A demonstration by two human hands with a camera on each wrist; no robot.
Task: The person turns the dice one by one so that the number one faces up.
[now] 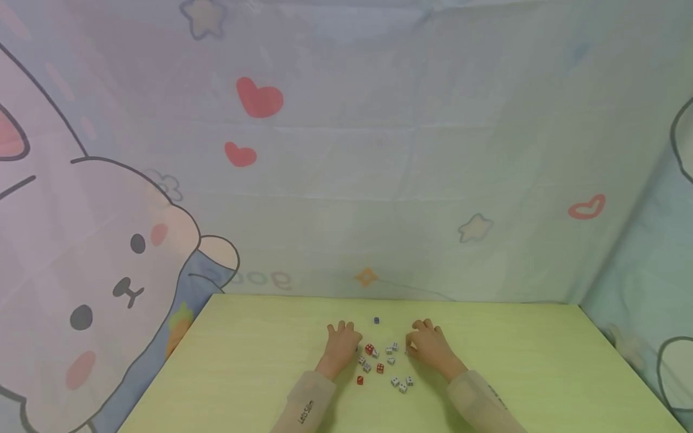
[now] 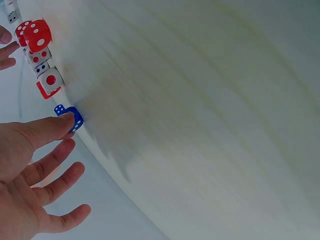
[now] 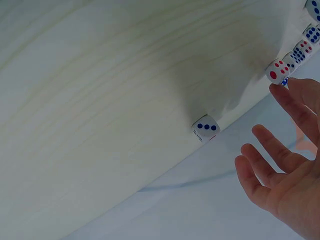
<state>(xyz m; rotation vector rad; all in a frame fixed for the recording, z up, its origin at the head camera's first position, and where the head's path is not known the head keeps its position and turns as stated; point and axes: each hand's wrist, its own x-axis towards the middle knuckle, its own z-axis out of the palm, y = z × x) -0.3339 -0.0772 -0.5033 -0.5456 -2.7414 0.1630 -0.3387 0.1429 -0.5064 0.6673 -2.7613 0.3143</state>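
My left hand [image 1: 339, 347] pinches a blue die [image 2: 76, 120] between thumb and index finger, its other fingers spread. Low over the table, my right hand [image 1: 431, 349] has thumb and index fingertips together right at the edge of a white die [image 3: 278, 71] with red pips. Another white die [image 3: 206, 128], three blue pips showing, sits beside the right hand; the head view hides it behind that hand. Between the hands lie several white dice [image 1: 394, 347] and red dice [image 1: 380, 368]. A small blue die [image 1: 376, 320] stands farther back on its own.
The dice lie on a pale yellow-green table [image 1: 238, 361]. Nearer the person is a cluster of white dice [image 1: 403, 388], with a red die [image 1: 360, 380] left of it. A printed cloth [image 1: 346, 180] hangs along the table's back edge.
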